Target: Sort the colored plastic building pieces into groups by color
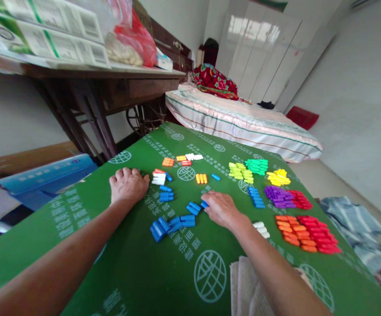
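Observation:
My right hand (221,208) is over the middle of the green board, its fingers closed on a small blue cylindrical piece (204,204). To its left lies a loose blue pair (193,208), with a larger blue cluster (173,224) nearer me. My left hand (129,186) rests on the board farther left, fingers down on the surface and thumb apart, with nothing visible in it. Near its thumb lie white pieces (159,179) and blue pieces (166,196). A yellow-orange row (201,178) and a single blue piece (215,177) lie beyond my right hand.
Sorted groups lie at the right: lime (240,172), green (256,166), yellow (278,177), purple (278,196), orange (295,232) and red (318,234). A grey cloth (247,285) is under my right forearm. A wooden desk (137,85) and a bed (236,116) stand beyond.

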Available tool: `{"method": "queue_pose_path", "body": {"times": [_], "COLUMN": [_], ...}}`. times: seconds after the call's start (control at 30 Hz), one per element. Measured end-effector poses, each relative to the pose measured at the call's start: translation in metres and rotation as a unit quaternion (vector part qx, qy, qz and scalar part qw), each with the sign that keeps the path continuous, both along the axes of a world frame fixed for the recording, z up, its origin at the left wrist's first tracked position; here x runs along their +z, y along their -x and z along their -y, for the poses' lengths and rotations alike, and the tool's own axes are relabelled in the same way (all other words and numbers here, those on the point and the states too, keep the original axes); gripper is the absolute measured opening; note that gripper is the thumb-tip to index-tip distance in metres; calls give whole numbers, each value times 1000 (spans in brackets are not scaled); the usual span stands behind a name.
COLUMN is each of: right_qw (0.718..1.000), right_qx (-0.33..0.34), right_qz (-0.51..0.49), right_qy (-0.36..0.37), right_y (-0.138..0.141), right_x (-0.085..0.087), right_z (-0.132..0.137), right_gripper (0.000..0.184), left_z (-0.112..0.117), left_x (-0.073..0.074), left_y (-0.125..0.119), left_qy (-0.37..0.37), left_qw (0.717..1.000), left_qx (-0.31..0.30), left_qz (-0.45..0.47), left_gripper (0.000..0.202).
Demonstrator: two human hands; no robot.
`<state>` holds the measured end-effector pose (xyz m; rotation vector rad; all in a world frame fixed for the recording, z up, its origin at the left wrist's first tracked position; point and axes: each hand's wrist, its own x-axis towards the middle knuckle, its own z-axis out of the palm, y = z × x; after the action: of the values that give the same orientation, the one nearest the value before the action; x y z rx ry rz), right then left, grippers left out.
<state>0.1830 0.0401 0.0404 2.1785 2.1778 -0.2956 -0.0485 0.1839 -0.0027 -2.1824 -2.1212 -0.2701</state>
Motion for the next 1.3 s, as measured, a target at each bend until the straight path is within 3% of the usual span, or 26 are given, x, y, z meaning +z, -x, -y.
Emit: {"method": "queue_pose_path", "body": {"times": [0.1, 0.2, 0.6, 0.97, 1.3], "right_qw": [999, 999, 980, 977, 969], "right_qx": [33, 26, -153, -172, -206], "right_qz": [18, 40, 126, 121, 137], "right_qy": [3, 12, 34, 34, 6], "right_y": [-8, -23, -95, -112, -121], "right_x": [-2, -5, -16, -21, -23], "right_z": [5, 9, 24, 33, 40], "right_gripper": [23, 21, 22, 18, 28], "left_z": [-1, -2, -4, -3, -3], "left_x": [0, 0, -3, -4, -5], "left_y": [0, 0, 1, 0, 0], "left_qy": [1, 2, 5, -7, -15], "left_qw": [1000, 1000, 1000, 1000, 1000], "left_qx": [0, 0, 3, -1, -1], "left_qz": [0, -3, -6, 9, 15], "left_gripper": [60, 60, 60, 63, 65]}}
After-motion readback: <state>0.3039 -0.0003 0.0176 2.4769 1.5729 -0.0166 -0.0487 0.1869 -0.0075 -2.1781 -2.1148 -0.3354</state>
